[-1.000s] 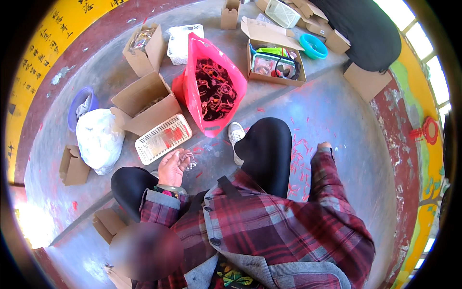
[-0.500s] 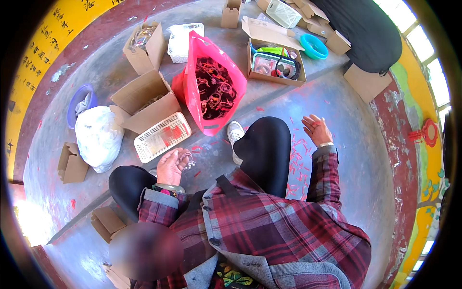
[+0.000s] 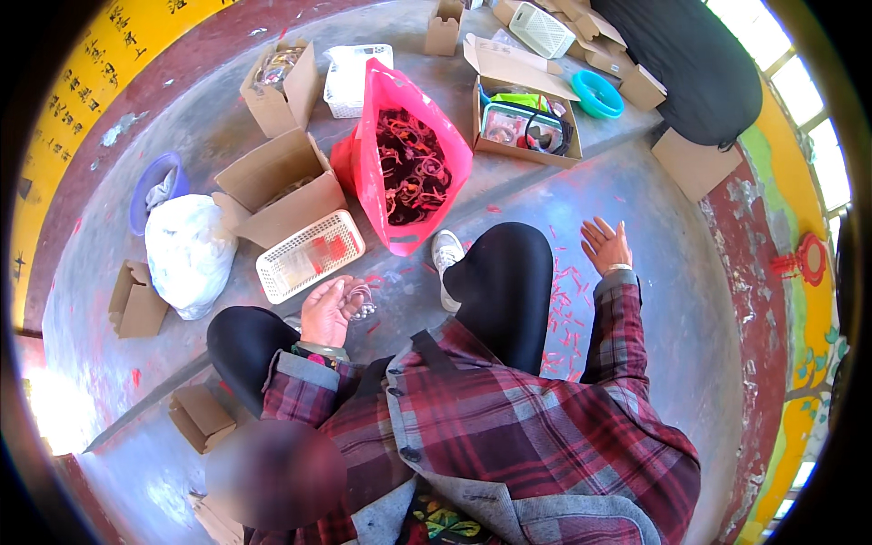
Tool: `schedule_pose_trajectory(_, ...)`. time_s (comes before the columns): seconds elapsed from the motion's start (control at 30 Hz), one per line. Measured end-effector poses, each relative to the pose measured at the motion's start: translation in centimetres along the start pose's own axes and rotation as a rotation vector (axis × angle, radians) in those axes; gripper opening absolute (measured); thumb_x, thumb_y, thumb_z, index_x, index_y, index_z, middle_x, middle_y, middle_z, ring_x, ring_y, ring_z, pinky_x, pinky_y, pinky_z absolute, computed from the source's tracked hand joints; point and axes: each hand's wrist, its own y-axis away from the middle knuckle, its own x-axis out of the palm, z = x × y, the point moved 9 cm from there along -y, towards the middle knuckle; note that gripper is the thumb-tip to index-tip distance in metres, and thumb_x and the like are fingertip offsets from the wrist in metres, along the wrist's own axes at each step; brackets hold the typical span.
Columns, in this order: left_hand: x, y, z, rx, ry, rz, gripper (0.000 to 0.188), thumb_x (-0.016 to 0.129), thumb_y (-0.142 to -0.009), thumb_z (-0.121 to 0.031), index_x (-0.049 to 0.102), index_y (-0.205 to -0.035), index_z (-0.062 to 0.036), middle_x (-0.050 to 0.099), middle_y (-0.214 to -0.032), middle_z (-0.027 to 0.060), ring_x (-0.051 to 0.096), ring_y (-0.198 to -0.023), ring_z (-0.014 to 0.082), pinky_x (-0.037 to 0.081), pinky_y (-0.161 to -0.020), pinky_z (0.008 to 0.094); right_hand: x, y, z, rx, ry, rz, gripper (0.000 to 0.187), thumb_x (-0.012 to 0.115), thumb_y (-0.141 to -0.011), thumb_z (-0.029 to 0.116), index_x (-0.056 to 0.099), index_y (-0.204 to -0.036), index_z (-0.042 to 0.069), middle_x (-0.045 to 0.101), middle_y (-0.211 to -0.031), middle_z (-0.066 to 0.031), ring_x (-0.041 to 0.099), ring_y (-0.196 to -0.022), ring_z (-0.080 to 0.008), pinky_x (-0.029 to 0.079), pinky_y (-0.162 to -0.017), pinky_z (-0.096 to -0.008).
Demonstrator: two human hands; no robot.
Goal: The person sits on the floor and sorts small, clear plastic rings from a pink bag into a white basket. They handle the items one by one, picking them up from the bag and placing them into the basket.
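Observation:
My left hand (image 3: 326,312), raised over my left knee, has its fingers closed on a small bunch of thin loops with pale beads (image 3: 364,301). Just beyond it lies a cream plastic basket (image 3: 289,281) with red and pale pieces inside. My right hand (image 3: 607,247) is held out past my right knee, palm up, fingers spread, nothing visible in it. Many small red scraps (image 3: 568,313) are strewn on the floor between that hand and my knee. In front of me stands a pink bag (image 3: 371,154), its mouth wide, full of dark and red stringy loops (image 3: 413,173).
An open cardboard box (image 3: 272,182) and a white plastic bag (image 3: 189,254) stand to the left. Farther off are a carton of mixed items (image 3: 525,150), a white basket (image 3: 350,95) and a turquoise basin (image 3: 597,95). A small carton (image 3: 136,304) sits at the far left.
My right hand has turned slightly and its fingers have spread; a reddish spot seen on it before no longer shows. My left hand keeps its hold. The whole view has shifted a little.

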Motion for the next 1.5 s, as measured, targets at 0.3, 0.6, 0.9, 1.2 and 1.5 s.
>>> schedule_pose_trajectory(0.3, 3.3, 1.6, -2.9, 0.026, -0.012, 0.052, 0.023, 0.048, -0.089, -0.013, 0.054, -0.104, 0.0032, 0.060, -0.100, 0.0166, 0.061, -0.087, 0.0196, 0.051, -0.067, 0.0259, 28.0, 6.3, -2.8, -0.154, 0.478, 0.663, 0.019, 0.055, -0.083, 0.017, 0.058, -0.092, 0.001, 0.062, -0.086, -0.0087, 0.059, -0.080, -0.0175, 0.045, -0.069, -0.0276)
schedule_pose_trajectory(0.6, 4.4, 3.2, -6.3, 0.203, 0.066, -0.055, 0.020, 0.048, -0.089, -0.010, 0.056, -0.104, -0.0001, 0.060, -0.099, 0.0077, 0.055, -0.088, 0.0132, 0.046, -0.071, 0.0260, 40.8, 13.2, -17.0, 0.177, 0.614, 1.150, 0.030, 0.067, -0.076, 0.012, 0.057, -0.102, 0.002, 0.060, -0.091, -0.0020, 0.054, -0.080, -0.0086, 0.043, -0.069, -0.0219)
schedule_pose_trajectory(0.9, 4.2, 2.5, -5.3, 0.168, 0.102, -0.058, 0.022, 0.050, -0.088, -0.009, 0.053, -0.107, 0.0023, 0.059, -0.100, 0.0081, 0.056, -0.088, 0.0141, 0.048, -0.072, 0.0272, 39.7, 11.6, -17.8, 0.076, 0.540, 0.986, 0.015, 0.064, -0.078, 0.008, 0.064, -0.090, -0.002, 0.064, -0.078, -0.0033, 0.055, -0.067, -0.0072, 0.045, -0.062, -0.0207)
schedule_pose_trajectory(1.2, 3.1, 1.7, -3.6, 0.128, 0.005, -0.068, 0.020, 0.054, -0.085, -0.006, 0.056, -0.102, 0.0048, 0.061, -0.095, 0.0092, 0.060, -0.082, 0.0154, 0.050, -0.070, 0.0255, 38.3, 11.0, -18.8, 0.073, 0.554, 0.951, 0.014, 0.064, -0.078, 0.008, 0.065, -0.088, -0.002, 0.064, -0.076, -0.0033, 0.054, -0.064, -0.0056, 0.043, -0.057, -0.0196)
schedule_pose_trajectory(1.5, 3.3, 1.8, -4.1, 0.155, -0.014, -0.057, 0.019, 0.053, -0.085, -0.004, 0.057, -0.100, 0.0064, 0.061, -0.095, 0.0108, 0.060, -0.081, 0.0147, 0.051, -0.074, 0.0250, 38.0, 11.3, -18.3, 0.019, 0.536, 0.893, 0.015, 0.066, -0.077, 0.009, 0.065, -0.087, -0.001, 0.064, -0.073, -0.0029, 0.052, -0.058, -0.0061, 0.042, -0.053, -0.0197)
